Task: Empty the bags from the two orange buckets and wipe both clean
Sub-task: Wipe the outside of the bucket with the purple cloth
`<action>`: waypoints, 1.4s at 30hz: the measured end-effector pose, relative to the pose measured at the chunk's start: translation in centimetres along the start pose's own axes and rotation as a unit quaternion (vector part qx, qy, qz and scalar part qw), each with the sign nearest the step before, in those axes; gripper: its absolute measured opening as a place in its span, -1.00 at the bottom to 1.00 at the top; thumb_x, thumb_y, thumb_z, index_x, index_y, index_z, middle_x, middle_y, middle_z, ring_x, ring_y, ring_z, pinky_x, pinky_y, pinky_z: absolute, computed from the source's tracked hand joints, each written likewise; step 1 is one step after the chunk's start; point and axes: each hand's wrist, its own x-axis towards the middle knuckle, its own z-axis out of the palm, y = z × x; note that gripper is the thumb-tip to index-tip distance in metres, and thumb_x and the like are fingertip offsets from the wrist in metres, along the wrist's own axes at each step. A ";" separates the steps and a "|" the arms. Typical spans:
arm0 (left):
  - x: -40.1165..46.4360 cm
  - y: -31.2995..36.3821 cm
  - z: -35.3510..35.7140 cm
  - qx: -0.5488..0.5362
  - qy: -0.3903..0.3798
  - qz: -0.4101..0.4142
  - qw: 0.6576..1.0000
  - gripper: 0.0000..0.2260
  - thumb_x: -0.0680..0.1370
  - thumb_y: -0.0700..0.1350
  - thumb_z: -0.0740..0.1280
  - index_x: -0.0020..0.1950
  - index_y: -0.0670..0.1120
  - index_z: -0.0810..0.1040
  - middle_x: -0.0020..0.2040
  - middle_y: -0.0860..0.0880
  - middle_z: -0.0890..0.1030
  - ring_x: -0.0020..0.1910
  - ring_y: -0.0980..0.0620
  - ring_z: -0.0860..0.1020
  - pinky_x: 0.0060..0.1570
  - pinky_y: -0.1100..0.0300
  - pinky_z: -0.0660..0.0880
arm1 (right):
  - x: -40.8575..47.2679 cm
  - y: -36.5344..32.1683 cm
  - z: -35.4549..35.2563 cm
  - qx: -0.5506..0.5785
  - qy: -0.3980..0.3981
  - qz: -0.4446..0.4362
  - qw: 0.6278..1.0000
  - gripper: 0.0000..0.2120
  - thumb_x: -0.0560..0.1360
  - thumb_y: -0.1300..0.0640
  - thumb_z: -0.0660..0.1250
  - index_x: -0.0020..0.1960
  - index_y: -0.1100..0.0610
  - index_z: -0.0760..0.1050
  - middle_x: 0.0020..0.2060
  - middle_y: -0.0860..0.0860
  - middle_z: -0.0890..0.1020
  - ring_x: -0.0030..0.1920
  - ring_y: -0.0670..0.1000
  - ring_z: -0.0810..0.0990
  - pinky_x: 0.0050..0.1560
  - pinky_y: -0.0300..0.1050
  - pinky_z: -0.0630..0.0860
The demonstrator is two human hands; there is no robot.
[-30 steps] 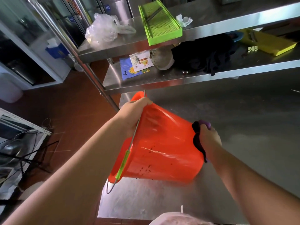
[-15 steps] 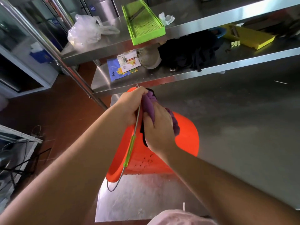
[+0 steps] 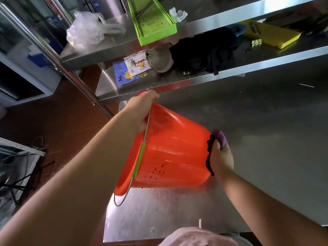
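Right hand has gone from up by the rim, next to the other hand, down to the bucket's base since 0.5 s ago, taking the cloth w/ it. Left hand hasn't shifted: same grip at the top of the rim.

Orange bucket lies tilted on its side on the steel bench, mouth facing left toward the person's left arm, base to the right. Lower edge touches the bench top. Dark specks dot the lower part of the wall. Wire handle w/ its green sleeve hangs down across the mouth and loops below the rim.

Left hand fingers are curled over the rim edge, gripping it together w/ the top end of the wire handle. Right hand fingers are curled round a purple and black cloth, pressing it against the bucket's base; fingertips themselves hidden behind the cloth.

Above the bench, 2 steel shelves. Top shelf: crumpled clear plastic bag, green slicer tray, bit of white paper. Lower shelf: printed packets, a round metal bowl on its side, dark bundled fabric, yellow slicer at far right.
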 end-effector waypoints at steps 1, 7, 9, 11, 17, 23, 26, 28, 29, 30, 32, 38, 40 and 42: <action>0.0 0.0 0.1 0.000 -0.001 -0.001 1.000 -0.82 0.54 -0.12 0.43 0.01 -0.23 0.59 -0.42 -0.14 0.57 -0.47 -0.10 0.62 -0.30 -0.02 0.65 | -0.4 -0.2 0.2 0.011 0.001 0.003 1.000 -0.68 0.48 -0.15 0.09 0.10 -0.11 0.52 0.04 -0.05 0.65 0.12 0.10 0.62 0.18 -0.01 0.49; 0.9 -0.1 0.8 0.009 0.004 0.000 1.000 -0.73 0.49 -0.08 0.44 0.08 -0.23 0.60 -0.33 -0.16 0.58 -0.37 -0.13 0.62 -0.02 -0.24 0.68 | -7.0 -5.6 2.8 -0.020 0.007 -0.200 0.980 -0.43 0.50 0.03 0.15 0.46 0.19 0.42 0.42 0.14 0.47 0.47 0.10 0.33 0.53 -0.04 0.15; 1.1 -0.1 1.3 0.022 0.013 0.001 1.000 -0.72 0.49 -0.05 0.45 0.07 -0.22 0.59 -0.33 -0.14 0.59 -0.37 -0.12 0.62 -0.03 -0.15 0.68 | -10.5 -8.0 4.1 0.011 -0.035 -0.312 0.949 -0.39 0.48 0.01 0.15 0.53 0.10 0.35 0.48 -0.01 0.40 0.53 0.00 0.24 0.55 -0.09 0.06; 1.2 0.0 1.5 0.023 0.015 0.000 1.000 -0.74 0.50 -0.04 0.46 0.03 -0.22 0.58 -0.29 -0.15 0.61 -0.36 -0.10 0.63 -0.13 -0.06 0.69 | -13.2 -9.4 5.5 0.058 -0.092 -0.380 0.919 -0.36 0.47 0.04 0.16 0.56 -0.03 0.28 0.50 -0.25 0.28 0.56 -0.14 0.15 0.58 -0.07 0.00; 1.3 0.2 1.4 0.033 0.016 -0.006 0.999 -0.82 0.53 -0.07 0.45 -0.02 -0.18 0.58 -0.32 -0.16 0.57 -0.45 -0.08 0.58 -0.28 0.02 0.66 | -11.6 -5.5 5.2 -0.030 -0.044 -0.530 0.846 -0.38 0.50 0.07 0.24 0.55 0.15 0.28 0.52 0.05 0.35 0.58 0.05 0.19 0.51 0.27 0.19; 1.7 0.6 0.8 0.046 0.016 -0.010 0.999 -0.81 0.54 -0.10 0.44 0.04 -0.21 0.59 -0.43 -0.12 0.58 -0.46 -0.08 0.61 -0.12 -0.12 0.68 | -6.7 0.1 3.3 -0.056 0.010 -0.424 0.904 -0.34 0.45 0.02 0.21 0.51 0.22 0.30 0.47 0.16 0.37 0.54 0.09 0.21 0.58 0.05 0.02; 1.6 0.6 0.6 0.040 0.011 -0.014 0.999 -0.77 0.54 -0.10 0.42 0.10 -0.23 0.59 -0.38 -0.14 0.58 -0.42 -0.10 0.62 -0.11 -0.16 0.69 | -4.1 1.3 2.1 -0.044 0.033 -0.297 0.953 -0.39 0.45 0.03 0.15 0.44 0.28 0.38 0.38 0.25 0.46 0.41 0.19 0.33 0.52 0.07 0.16; 1.6 0.5 0.5 0.038 0.009 -0.019 0.999 -0.72 0.54 -0.09 0.43 0.15 -0.23 0.60 -0.33 -0.14 0.60 -0.38 -0.11 0.64 -0.06 -0.17 0.70 | -2.3 1.8 1.3 0.010 0.023 -0.170 0.985 -0.50 0.42 -0.01 0.13 0.30 0.13 0.48 0.20 0.19 0.56 0.25 0.22 0.49 0.35 0.16 0.39; 1.5 0.4 0.4 0.037 0.009 -0.021 0.999 -0.70 0.53 -0.07 0.45 0.16 -0.23 0.60 -0.30 -0.15 0.62 -0.35 -0.12 0.66 -0.05 -0.18 0.70 | -1.6 1.9 0.9 0.033 0.022 -0.100 0.994 -0.57 0.39 -0.06 0.12 0.21 0.00 0.49 0.10 0.13 0.59 0.16 0.20 0.55 0.23 0.13 0.47; 1.4 0.3 0.4 0.037 0.010 -0.023 0.999 -0.67 0.52 -0.04 0.46 0.17 -0.22 0.60 -0.27 -0.16 0.65 -0.32 -0.13 0.68 -0.04 -0.19 0.70 | -1.1 2.0 0.8 0.050 0.022 -0.036 0.998 -0.62 0.37 -0.13 0.12 0.13 -0.09 0.47 0.00 0.05 0.62 0.09 0.16 0.59 0.12 0.05 0.49; 1.1 0.0 0.6 0.049 0.019 -0.027 0.998 -0.62 0.48 0.05 0.50 0.16 -0.16 0.61 -0.17 -0.18 0.73 -0.25 -0.17 0.74 -0.03 -0.20 0.70 | -0.4 2.5 0.9 0.063 0.019 0.031 0.997 -0.66 0.32 -0.23 0.12 0.04 -0.21 0.44 -0.13 -0.10 0.63 -0.01 0.08 0.62 0.00 -0.06 0.43; -0.1 0.1 1.5 0.038 -0.007 -0.036 0.999 -0.40 0.42 0.36 0.45 0.21 -0.09 0.65 -0.04 -0.15 0.75 -0.11 -0.20 0.75 0.11 -0.19 0.65 | 0.7 2.6 0.9 0.079 0.009 0.054 0.995 -0.58 0.34 -0.21 0.14 0.15 -0.16 0.47 -0.14 -0.12 0.67 -0.07 0.01 0.64 -0.02 -0.03 0.53; -0.3 0.3 1.6 0.033 0.008 -0.023 0.999 -0.51 0.50 0.26 0.40 0.20 -0.11 0.65 -0.15 -0.13 0.71 -0.22 -0.16 0.70 0.08 -0.15 0.66 | 0.8 2.4 0.9 0.092 0.011 0.056 0.994 -0.60 0.33 -0.20 0.15 0.13 -0.20 0.48 -0.19 -0.21 0.67 -0.09 -0.07 0.64 -0.13 -0.13 0.46; -0.8 0.5 1.3 0.046 0.015 -0.016 0.999 -0.59 0.53 0.11 0.36 0.19 -0.17 0.65 -0.11 -0.16 0.64 -0.18 -0.17 0.65 0.16 -0.25 0.62 | 0.9 2.1 0.8 0.098 0.013 0.062 0.993 -0.62 0.32 -0.20 0.15 0.11 -0.23 0.48 -0.20 -0.26 0.67 -0.11 -0.10 0.64 -0.19 -0.17 0.42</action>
